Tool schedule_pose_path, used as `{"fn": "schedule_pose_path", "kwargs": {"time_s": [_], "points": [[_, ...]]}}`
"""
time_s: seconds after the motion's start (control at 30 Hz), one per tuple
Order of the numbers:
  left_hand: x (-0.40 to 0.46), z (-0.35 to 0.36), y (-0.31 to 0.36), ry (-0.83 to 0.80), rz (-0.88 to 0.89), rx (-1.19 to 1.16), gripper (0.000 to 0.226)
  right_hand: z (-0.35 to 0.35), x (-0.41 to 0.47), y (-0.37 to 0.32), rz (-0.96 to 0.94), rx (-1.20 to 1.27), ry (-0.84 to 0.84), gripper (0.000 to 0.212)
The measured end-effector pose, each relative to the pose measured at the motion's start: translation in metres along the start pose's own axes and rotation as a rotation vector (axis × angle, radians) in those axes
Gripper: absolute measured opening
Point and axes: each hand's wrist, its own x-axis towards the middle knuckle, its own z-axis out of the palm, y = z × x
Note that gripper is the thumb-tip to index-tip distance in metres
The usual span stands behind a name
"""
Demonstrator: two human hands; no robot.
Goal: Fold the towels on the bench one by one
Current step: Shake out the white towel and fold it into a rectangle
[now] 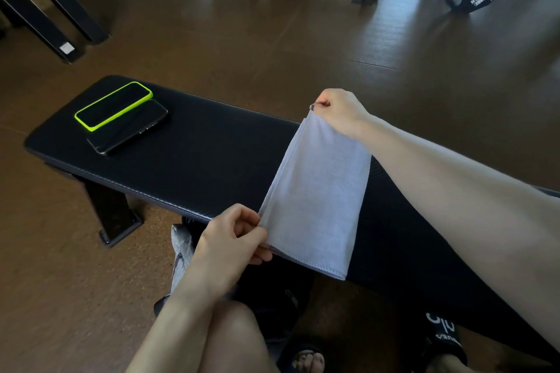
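The towel (315,191), already doubled into a long strip, is stretched taut across the bench (212,160) near its right end, its long axis running from the far edge to the near edge. The right hand (339,112) pinches the far end; the left hand (236,236) pinches the near left corner, fingers curled on the layers. The cloth lies between the two grips, so the next fold probably brings one end to the other. At the bench's left end lie two phones (121,118), overlapping. No containers show.
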Motion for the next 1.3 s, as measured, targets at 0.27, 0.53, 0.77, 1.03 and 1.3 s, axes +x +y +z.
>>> {"fn": "schedule_pose_path", "kwargs": {"time_s": [0.27,0.53,0.77,1.03,1.3], "points": [[0.003,-0.001,-0.001,0.046,-0.049,-0.010,0.010,-0.001,-0.005,-0.005,-0.051,0.032,0.051,0.017],[0.008,-0.002,-0.007,0.023,-0.092,0.096,0.007,0.016,-0.004,-0.003,-0.026,-0.135,-0.037,0.024],[0.008,-0.001,-0.008,0.037,-0.073,0.096,0.005,0.024,-0.007,-0.001,-0.075,-0.185,0.052,0.019],[0.010,-0.002,-0.009,0.049,-0.064,0.110,0.006,0.035,-0.009,0.007,-0.119,-0.210,0.140,0.018],[0.011,-0.003,-0.013,0.042,-0.072,0.149,0.007,0.036,-0.010,0.004,-0.143,-0.284,0.144,0.017]]}}
